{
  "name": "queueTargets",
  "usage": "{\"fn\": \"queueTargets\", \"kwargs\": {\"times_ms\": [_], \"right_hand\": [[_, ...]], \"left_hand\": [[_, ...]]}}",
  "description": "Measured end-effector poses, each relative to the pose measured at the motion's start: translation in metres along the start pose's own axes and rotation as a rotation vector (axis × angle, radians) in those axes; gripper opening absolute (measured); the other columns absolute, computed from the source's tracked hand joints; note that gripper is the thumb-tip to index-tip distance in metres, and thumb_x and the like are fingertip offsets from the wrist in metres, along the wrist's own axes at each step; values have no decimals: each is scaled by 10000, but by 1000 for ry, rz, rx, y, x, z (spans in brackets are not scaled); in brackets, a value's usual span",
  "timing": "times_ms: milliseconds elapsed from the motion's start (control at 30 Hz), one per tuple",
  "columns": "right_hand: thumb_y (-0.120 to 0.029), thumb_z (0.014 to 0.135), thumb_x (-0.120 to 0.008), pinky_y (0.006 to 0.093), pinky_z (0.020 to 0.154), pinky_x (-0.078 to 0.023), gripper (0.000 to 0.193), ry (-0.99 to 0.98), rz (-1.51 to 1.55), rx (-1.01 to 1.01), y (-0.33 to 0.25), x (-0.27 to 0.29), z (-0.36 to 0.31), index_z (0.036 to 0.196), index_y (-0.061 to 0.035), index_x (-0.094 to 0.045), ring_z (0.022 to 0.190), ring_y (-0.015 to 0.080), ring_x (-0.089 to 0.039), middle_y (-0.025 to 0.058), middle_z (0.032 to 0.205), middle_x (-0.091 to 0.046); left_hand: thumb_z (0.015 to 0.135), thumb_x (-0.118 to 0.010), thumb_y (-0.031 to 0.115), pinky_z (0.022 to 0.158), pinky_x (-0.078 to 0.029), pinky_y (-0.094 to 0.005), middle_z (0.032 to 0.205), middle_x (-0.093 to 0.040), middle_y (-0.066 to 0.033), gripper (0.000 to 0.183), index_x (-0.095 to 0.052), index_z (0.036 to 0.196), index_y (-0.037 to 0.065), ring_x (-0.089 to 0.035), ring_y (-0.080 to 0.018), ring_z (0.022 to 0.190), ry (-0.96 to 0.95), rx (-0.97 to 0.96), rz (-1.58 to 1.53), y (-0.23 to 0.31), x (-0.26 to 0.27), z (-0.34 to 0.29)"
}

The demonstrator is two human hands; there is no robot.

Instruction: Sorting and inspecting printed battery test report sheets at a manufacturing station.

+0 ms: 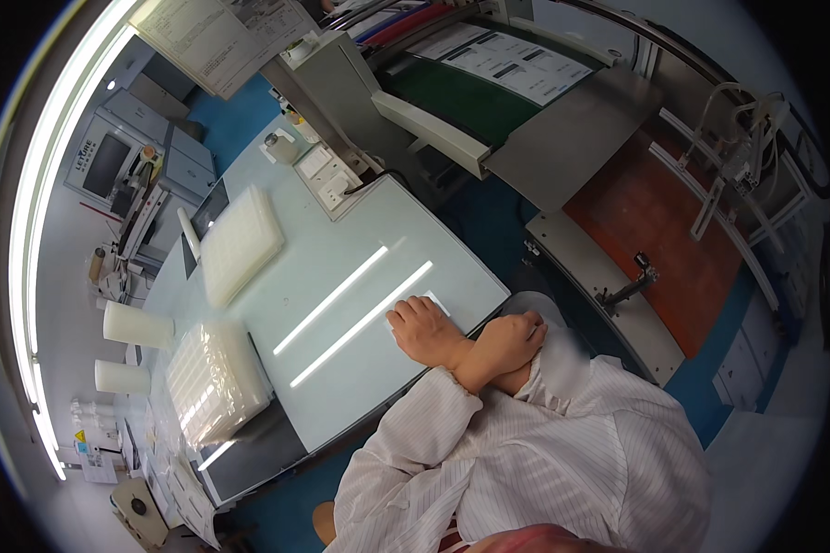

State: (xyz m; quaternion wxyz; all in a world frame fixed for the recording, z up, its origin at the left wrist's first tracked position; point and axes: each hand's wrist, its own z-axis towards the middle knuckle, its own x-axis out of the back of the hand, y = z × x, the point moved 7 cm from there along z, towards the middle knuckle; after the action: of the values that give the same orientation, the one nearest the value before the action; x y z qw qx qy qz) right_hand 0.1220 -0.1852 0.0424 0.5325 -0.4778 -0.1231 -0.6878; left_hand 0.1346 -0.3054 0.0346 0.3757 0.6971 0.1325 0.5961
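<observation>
My forearms, in white striped sleeves, cross at the wrists over the near right corner of a pale glass-topped table [341,249]. My right hand [424,332] rests on the tabletop, fingers apart and slightly bent. By its fingertips a small pale patch [436,300] shows, perhaps a card. Across my right wrist lies my left hand [512,341], its fingers curled in and nothing visible in them.
A plastic-wrapped stack of translucent trays [214,382] and another tray stack [242,244] stand on the table's left. Two white rolls [131,324] lie beyond. A power socket panel [327,181] sits at the far edge. Right are a metal plate [572,138] and an orange-bedded machine [650,240].
</observation>
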Motion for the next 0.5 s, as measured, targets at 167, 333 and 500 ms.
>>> {"fn": "queueTargets", "kwargs": {"times_ms": [167,333,500], "right_hand": [[-110,801,-590,343,792,-430,103,94,-9,23,-1,9,1,877,-62,-539,848,231,-507,87,868,-517],[-96,792,-575,332,771,-435,55,143,-22,42,-4,15,2,821,-64,-540,818,227,-513,81,831,-519],[-99,797,-579,334,783,-435,68,107,-18,35,-4,14,3,839,-63,-541,836,228,-513,84,854,-519]], "left_hand": [[908,-552,260,681,-529,-413,785,-673,-208,256,-660,948,31,-660,-377,721,5,5,15,3,2,0],[892,-556,278,650,-525,-446,765,-663,-213,276,-651,905,19,-653,-381,692,47,-24,-21,3,4,-1],[890,-556,273,654,-526,-449,753,-661,-212,271,-658,905,23,-653,-381,692,51,-23,-34,2,5,-1]]}}
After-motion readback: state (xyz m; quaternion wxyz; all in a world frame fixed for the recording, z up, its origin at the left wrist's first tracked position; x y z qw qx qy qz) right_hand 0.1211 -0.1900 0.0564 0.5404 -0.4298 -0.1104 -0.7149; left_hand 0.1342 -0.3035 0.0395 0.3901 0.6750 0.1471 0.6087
